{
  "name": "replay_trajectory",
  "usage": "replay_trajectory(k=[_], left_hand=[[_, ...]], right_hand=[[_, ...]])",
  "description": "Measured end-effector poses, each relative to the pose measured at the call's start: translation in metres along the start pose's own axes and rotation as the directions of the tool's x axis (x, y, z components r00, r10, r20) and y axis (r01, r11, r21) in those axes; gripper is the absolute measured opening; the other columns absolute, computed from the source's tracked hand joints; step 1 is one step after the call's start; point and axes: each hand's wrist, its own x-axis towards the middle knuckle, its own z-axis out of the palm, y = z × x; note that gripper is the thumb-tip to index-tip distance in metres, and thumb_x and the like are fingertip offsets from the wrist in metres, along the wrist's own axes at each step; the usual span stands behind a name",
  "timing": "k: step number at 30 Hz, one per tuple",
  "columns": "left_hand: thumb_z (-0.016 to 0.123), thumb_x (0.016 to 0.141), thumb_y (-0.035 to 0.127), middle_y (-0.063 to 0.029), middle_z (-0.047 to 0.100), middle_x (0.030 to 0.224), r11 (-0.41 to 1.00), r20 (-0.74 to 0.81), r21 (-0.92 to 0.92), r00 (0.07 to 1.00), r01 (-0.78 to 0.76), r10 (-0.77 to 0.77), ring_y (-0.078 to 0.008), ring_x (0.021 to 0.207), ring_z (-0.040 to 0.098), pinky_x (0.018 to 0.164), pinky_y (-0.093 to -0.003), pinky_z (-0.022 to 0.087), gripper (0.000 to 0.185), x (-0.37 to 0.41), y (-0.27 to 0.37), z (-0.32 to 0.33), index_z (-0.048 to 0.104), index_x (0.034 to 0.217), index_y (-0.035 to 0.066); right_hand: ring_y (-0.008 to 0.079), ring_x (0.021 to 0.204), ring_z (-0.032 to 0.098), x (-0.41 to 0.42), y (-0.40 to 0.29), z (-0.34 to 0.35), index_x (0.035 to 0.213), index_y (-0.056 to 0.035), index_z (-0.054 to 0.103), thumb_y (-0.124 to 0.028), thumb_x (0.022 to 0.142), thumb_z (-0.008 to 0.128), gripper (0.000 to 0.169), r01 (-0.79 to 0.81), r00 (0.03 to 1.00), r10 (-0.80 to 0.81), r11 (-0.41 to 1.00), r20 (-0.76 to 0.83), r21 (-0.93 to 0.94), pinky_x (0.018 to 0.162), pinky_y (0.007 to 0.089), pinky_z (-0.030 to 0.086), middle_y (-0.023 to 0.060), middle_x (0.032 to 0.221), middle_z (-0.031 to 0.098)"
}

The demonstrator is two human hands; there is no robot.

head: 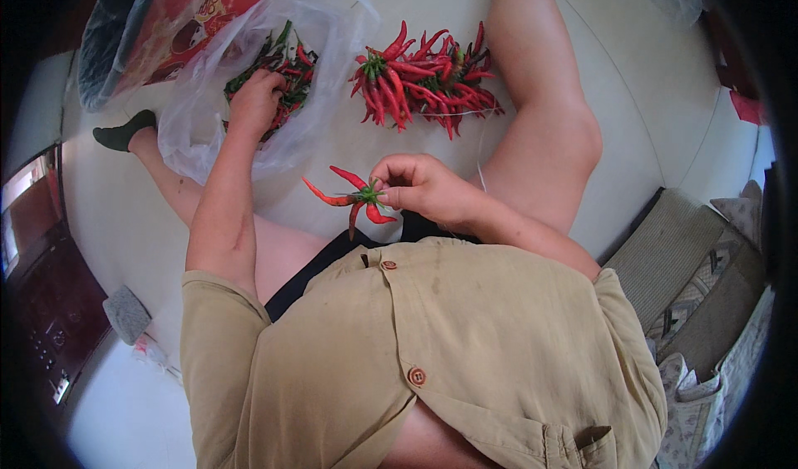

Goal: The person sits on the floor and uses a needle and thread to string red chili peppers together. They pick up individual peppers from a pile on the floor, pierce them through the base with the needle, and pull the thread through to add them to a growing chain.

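Observation:
My left hand (pixel 257 98) reaches into a clear plastic bag (pixel 199 126) lying wide on the floor. Its fingertips are down among loose red chili peppers with green and dark stems (pixel 293 98); whether they grip one is hidden. In front of my shirt, my right hand (pixel 414 185) pinches a small cluster of red chilies (pixel 358 198) by the green stems, tips fanning outward. A thin grey sliver, perhaps a needle, shows at the stems. Beyond that hand lies a thick string of red chilies (pixel 430 82), with white thread (pixel 481 157) trailing from it toward my thigh.
My bare legs spread on the pale tiled floor (pixel 623 95) around the chilies. A red printed bag (pixel 212 20) and a grey-rimmed container (pixel 118 45) stand far left. Woven-covered cushions (pixel 667 244) are at right. A grey pad (pixel 126 314) is at left.

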Motion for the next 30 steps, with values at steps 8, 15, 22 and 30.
replay_trajectory(k=[8,15,22,30], left_hand=[[0.056,0.077,0.012,-0.0102,0.058,0.085,0.951,-0.134,-0.156,0.948,0.268,-0.289,-0.0285,0.078,0.056,0.068,-0.0354,0.043,0.013,-0.018,0.007,-0.021,0.054,0.089,0.007],[0.056,0.077,0.007,0.0008,0.055,0.072,0.448,0.079,-0.855,0.918,0.263,-0.388,-0.0061,0.062,0.047,0.052,-0.0200,0.038,0.018,-0.068,0.064,-0.041,0.055,0.094,0.002],[0.061,0.071,0.002,-0.0002,0.054,0.069,0.053,0.289,-0.935,0.840,0.351,-0.459,-0.0054,0.054,0.045,0.046,-0.0183,0.034,0.013,-0.105,0.114,-0.042,0.058,0.084,0.003],[0.060,0.071,-0.001,0.0008,0.055,0.070,0.141,0.047,-0.985,0.943,0.098,-0.331,-0.0052,0.060,0.048,0.054,-0.0183,0.039,0.010,-0.118,0.113,-0.063,0.058,0.081,0.002]], right_hand=[[0.0034,0.068,0.044,-0.003,0.000,0.002,0.084,-0.0021,0.053,-0.003,0.081,0.053,0.003,0.019,1.000,-0.020,1.000,-0.006,-0.006,0.060,0.0186,0.037,-0.0032,0.075,0.051],[0.0046,0.062,0.042,0.001,0.008,0.003,0.082,-0.0043,0.052,-0.002,0.080,0.054,0.003,0.117,0.990,-0.120,0.992,-0.079,-0.047,0.055,0.0198,0.036,-0.0033,0.070,0.049],[0.0045,0.066,0.044,-0.005,0.011,-0.010,0.086,-0.0061,0.052,-0.004,0.081,0.053,0.005,0.198,0.979,-0.201,0.977,-0.031,-0.078,0.059,0.0201,0.037,-0.0041,0.074,0.049],[0.0052,0.066,0.039,-0.019,-0.002,0.018,0.088,-0.0046,0.048,-0.007,0.083,0.052,0.007,0.137,0.981,-0.102,0.965,0.162,-0.224,0.061,0.0209,0.035,-0.0047,0.073,0.044]])
